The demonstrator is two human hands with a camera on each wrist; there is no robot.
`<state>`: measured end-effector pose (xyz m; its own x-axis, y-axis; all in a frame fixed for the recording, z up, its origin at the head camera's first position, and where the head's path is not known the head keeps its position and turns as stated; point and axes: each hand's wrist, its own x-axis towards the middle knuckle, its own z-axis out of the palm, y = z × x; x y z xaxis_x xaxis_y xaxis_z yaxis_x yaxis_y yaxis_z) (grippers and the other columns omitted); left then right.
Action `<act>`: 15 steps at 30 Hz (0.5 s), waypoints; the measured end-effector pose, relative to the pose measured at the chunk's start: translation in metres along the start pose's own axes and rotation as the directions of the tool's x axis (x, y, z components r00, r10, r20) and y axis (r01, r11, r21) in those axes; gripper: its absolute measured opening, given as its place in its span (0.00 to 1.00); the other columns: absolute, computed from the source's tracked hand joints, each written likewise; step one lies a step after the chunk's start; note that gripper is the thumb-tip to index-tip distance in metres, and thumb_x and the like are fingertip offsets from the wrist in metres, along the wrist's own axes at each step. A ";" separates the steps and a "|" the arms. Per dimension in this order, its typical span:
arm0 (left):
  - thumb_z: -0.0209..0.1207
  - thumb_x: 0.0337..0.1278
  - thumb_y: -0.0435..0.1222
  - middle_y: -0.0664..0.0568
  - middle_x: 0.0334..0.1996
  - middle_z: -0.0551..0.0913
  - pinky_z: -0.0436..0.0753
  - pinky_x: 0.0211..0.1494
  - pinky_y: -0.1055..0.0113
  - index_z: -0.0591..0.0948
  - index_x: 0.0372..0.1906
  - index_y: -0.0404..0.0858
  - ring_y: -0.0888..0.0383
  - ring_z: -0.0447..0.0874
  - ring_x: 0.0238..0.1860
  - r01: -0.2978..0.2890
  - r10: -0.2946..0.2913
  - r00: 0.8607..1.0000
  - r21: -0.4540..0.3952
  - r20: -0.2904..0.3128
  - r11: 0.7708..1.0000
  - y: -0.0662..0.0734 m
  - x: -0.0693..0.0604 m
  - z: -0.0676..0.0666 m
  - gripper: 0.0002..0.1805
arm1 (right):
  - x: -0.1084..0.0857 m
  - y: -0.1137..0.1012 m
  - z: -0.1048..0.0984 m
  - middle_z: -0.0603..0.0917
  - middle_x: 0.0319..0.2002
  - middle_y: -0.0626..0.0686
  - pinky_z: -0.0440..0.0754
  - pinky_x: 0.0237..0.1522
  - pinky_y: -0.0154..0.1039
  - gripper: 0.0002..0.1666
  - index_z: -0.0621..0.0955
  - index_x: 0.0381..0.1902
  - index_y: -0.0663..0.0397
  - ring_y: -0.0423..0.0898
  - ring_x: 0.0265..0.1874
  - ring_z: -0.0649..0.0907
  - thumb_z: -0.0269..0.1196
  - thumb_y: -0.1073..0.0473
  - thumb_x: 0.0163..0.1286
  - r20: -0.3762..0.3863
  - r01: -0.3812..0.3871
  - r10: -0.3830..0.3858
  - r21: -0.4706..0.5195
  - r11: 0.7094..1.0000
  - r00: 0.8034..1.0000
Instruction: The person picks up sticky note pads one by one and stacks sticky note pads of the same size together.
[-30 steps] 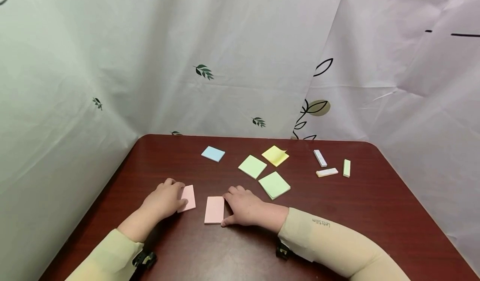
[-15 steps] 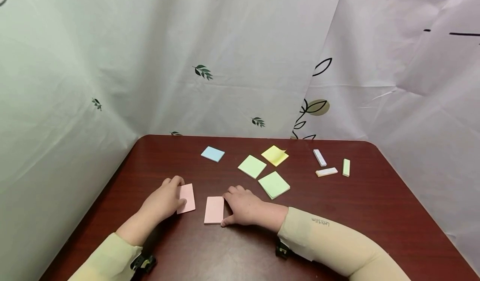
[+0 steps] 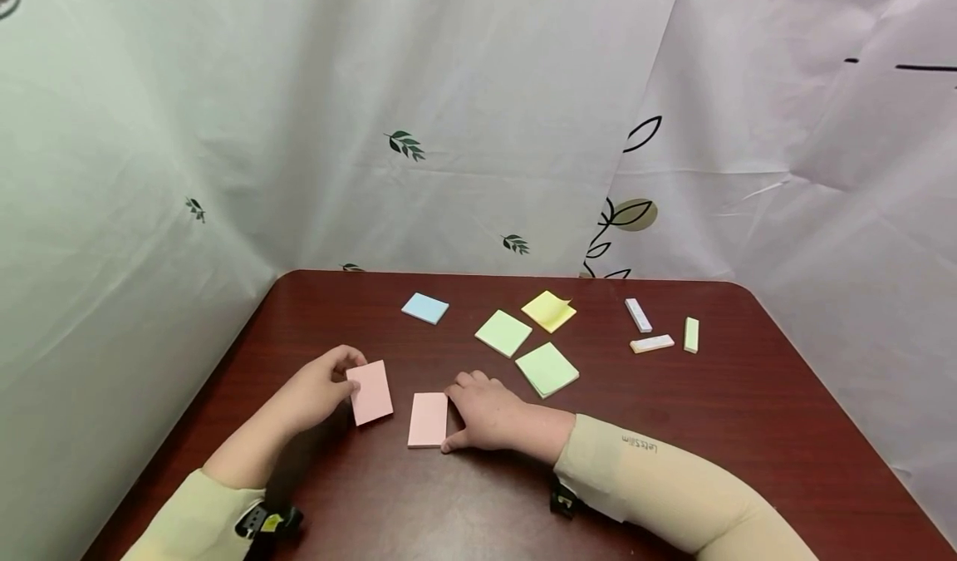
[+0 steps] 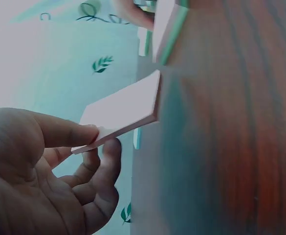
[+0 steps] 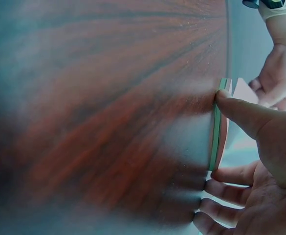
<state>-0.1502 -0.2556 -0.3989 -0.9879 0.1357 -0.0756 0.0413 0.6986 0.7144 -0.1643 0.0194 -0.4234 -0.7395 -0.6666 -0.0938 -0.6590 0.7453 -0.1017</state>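
Observation:
My left hand (image 3: 317,391) pinches a pink sticky note pad (image 3: 370,393) by its left edge, thumb on top and fingers beneath. In the left wrist view this pink pad (image 4: 123,110) is tilted and clear of the table. My right hand (image 3: 486,411) holds a second pink sticky note pad (image 3: 428,420) at its right corners, between thumb and index finger. The right wrist view shows a green layer (image 5: 215,134) under that pink one, so it is a small stack lying on the table.
Farther back lie a blue pad (image 3: 425,307), two green pads (image 3: 504,333) and a yellow pad (image 3: 549,311) with a lifted sheet. Several narrow note strips (image 3: 652,344) lie at the back right. A printed cloth (image 3: 478,112) hangs behind the reddish-brown table (image 3: 314,320).
The left hand has lifted its pink pad off the table and tilted it, with less of the pad covered by the fingers. The right hand and its stack have stayed in place.

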 end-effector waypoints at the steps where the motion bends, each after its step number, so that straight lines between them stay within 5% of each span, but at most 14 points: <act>1: 0.57 0.64 0.28 0.47 0.42 0.79 0.76 0.37 0.60 0.75 0.50 0.39 0.53 0.78 0.38 0.000 0.000 1.000 -0.021 -0.010 1.000 0.001 0.000 -0.001 0.12 | 0.000 0.000 0.000 0.77 0.48 0.48 0.77 0.49 0.43 0.43 0.79 0.58 0.51 0.47 0.51 0.76 0.70 0.29 0.54 0.001 -0.001 0.001 -0.002 1.000 1.000; 8: 0.58 0.66 0.30 0.45 0.39 0.77 0.78 0.39 0.56 0.78 0.55 0.39 0.50 0.78 0.39 0.039 -0.035 0.999 -0.170 0.030 0.985 0.008 0.002 0.001 0.14 | 0.001 0.000 0.001 0.77 0.47 0.48 0.77 0.50 0.42 0.43 0.79 0.59 0.51 0.47 0.51 0.75 0.70 0.29 0.54 0.006 -0.004 0.004 0.002 1.000 1.000; 15: 0.56 0.67 0.29 0.46 0.35 0.75 0.74 0.34 0.58 0.79 0.56 0.38 0.49 0.77 0.34 0.108 -0.083 0.991 -0.269 0.103 0.957 0.018 0.007 0.020 0.15 | 0.001 0.000 0.000 0.77 0.48 0.48 0.77 0.50 0.43 0.43 0.79 0.58 0.50 0.47 0.51 0.76 0.70 0.29 0.53 0.005 -0.007 0.007 -0.002 1.000 1.000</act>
<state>-0.1532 -0.2276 -0.4004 -0.9672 0.1485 -0.2061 -0.1079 0.4944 0.8625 -0.1649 0.0185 -0.4238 -0.7433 -0.6615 -0.0995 -0.6541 0.7499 -0.0988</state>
